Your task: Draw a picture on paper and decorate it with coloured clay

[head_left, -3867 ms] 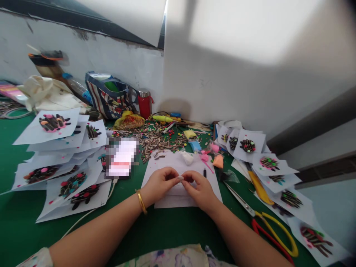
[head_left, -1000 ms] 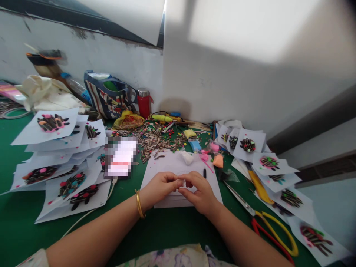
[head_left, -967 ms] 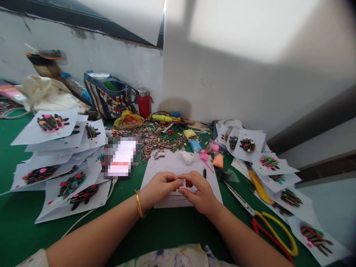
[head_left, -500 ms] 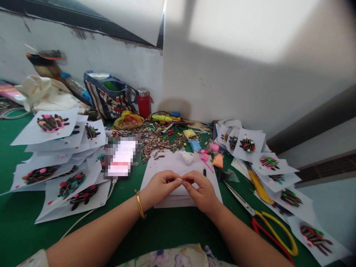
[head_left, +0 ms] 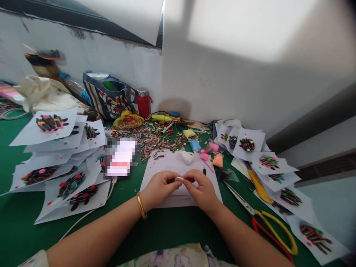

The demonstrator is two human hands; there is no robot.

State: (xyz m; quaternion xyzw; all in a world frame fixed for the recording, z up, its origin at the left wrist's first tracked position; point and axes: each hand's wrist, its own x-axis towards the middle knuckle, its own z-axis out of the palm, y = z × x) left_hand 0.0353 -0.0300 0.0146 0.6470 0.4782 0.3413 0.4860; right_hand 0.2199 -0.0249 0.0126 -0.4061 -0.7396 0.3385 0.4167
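My left hand (head_left: 161, 188) and my right hand (head_left: 202, 190) meet over a stack of white paper (head_left: 151, 163). Pinched between the fingertips of both is a small white piece of soft clay (head_left: 179, 178), thin and rounded. Faint pencil lines show on the top sheet, mostly hidden behind my hands. Just beyond my fingers lies a bag of white clay (head_left: 187, 157). A black pen (head_left: 204, 171) rests on the paper close to my right hand.
Scissors (head_left: 250, 209) and a yellow utility knife (head_left: 258, 183) lie at right. Sheets with sunflower-seed pictures flank both sides, left (head_left: 55, 159) and right (head_left: 289, 196). Loose seeds (head_left: 155, 139), orange clay (head_left: 217, 160) and a red flask (head_left: 143, 104) are farther back. A phone (head_left: 121, 157) lies left.
The white clay piece shows more plainly between my fingertips, which have shifted slightly around it. The things on the table have stayed where they were.
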